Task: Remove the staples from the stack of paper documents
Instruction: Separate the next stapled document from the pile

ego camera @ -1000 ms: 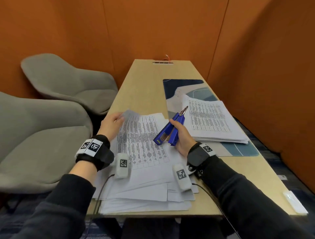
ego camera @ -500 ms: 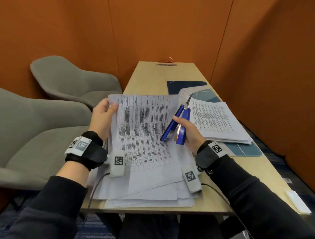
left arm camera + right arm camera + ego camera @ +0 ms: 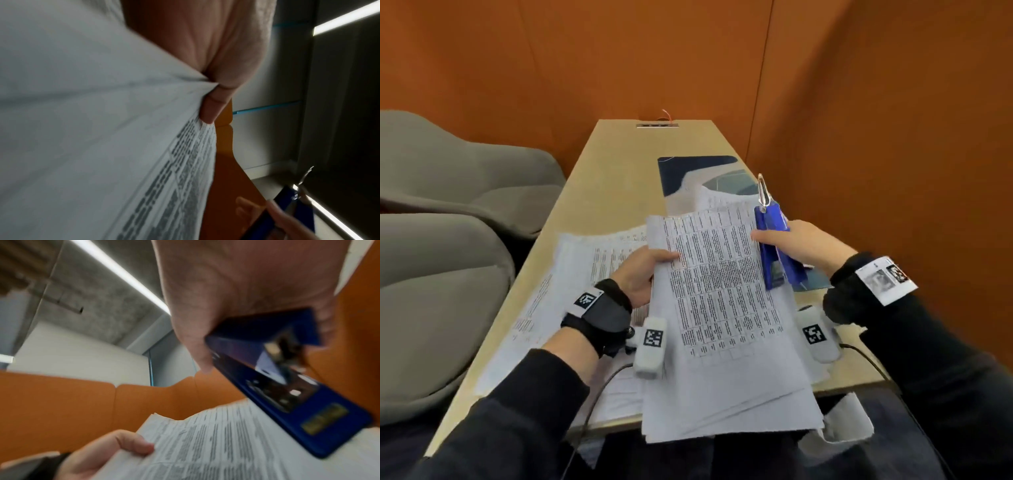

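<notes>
My left hand (image 3: 645, 274) grips a bundle of printed sheets (image 3: 722, 308) by its left edge, thumb on top, and holds it tilted above the table. The same bundle (image 3: 102, 129) fills the left wrist view, pinched by my fingers (image 3: 213, 110). My right hand (image 3: 796, 241) grips a blue stapler (image 3: 774, 246) with a metal staple-remover tip pointing up, just right of the bundle's top edge. The stapler (image 3: 287, 378) shows blurred in the right wrist view. More printed pages (image 3: 592, 270) lie spread on the table beneath.
A wooden table (image 3: 626, 164) runs toward an orange wall. A dark blue mat (image 3: 688, 171) lies at the right with more paper on it. Two grey chairs (image 3: 448, 192) stand at the left. Cables trail off the near edge.
My left hand has lifted the bundle off the spread pages and brought it right and nearer to me. My right hand with the stapler has moved right and turned its tip upright.
</notes>
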Motion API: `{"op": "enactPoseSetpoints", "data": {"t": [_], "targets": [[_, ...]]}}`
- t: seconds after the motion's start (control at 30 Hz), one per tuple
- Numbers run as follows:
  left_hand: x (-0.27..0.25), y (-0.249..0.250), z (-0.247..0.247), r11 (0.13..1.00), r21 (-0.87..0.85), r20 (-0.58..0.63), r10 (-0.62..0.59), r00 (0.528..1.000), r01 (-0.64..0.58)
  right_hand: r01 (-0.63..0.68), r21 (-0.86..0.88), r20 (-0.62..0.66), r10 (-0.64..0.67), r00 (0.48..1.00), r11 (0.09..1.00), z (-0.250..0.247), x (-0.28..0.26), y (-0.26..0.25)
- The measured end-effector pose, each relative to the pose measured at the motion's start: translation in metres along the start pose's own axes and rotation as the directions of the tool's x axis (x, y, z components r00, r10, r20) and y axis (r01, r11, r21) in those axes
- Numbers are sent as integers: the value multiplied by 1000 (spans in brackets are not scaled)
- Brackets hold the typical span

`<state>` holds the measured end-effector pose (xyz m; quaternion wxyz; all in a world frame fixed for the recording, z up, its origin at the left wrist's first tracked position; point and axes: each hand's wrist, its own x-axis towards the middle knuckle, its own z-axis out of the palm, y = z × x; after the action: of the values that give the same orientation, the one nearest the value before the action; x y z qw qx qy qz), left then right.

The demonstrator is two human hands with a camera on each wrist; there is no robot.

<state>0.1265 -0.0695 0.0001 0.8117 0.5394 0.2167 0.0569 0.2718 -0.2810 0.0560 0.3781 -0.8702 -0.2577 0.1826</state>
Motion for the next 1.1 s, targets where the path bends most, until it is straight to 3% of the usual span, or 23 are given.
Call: {"op": "enactPoseSetpoints", "data": {"t": [0.03, 0.1, 0.2, 0.3, 0.47, 0.63, 1.1], "targets": [[4, -6, 10, 1000, 8, -16, -13, 1000, 14, 86, -148, -99, -101, 990, 985, -8, -1, 7], [13, -16, 29, 999, 26, -51, -40, 998, 41, 174, -234, -172, -217, 961, 957, -18, -8, 14], [25, -26, 49, 995, 70, -60, -61, 996, 65, 124, -195, 29, -121, 992, 973, -21, -10, 26], [36, -31, 58, 996, 42, -66, -81, 995, 84, 86, -378, 223, 0, 975, 922, -11, -10, 45], [42, -37, 62, 993, 14, -30, -115, 993, 116, 140, -312, 306, -40, 951, 940, 3, -11, 65], [46, -41, 62, 996, 42, 39, -81, 996, 79, 164, -301, 275, -80, 958, 939, 6, -10, 66], [47, -47, 61, 997, 73, 93, -9, 996, 2, 241, -397, 194, -176, 965, 885, 29, -5, 53]]}}
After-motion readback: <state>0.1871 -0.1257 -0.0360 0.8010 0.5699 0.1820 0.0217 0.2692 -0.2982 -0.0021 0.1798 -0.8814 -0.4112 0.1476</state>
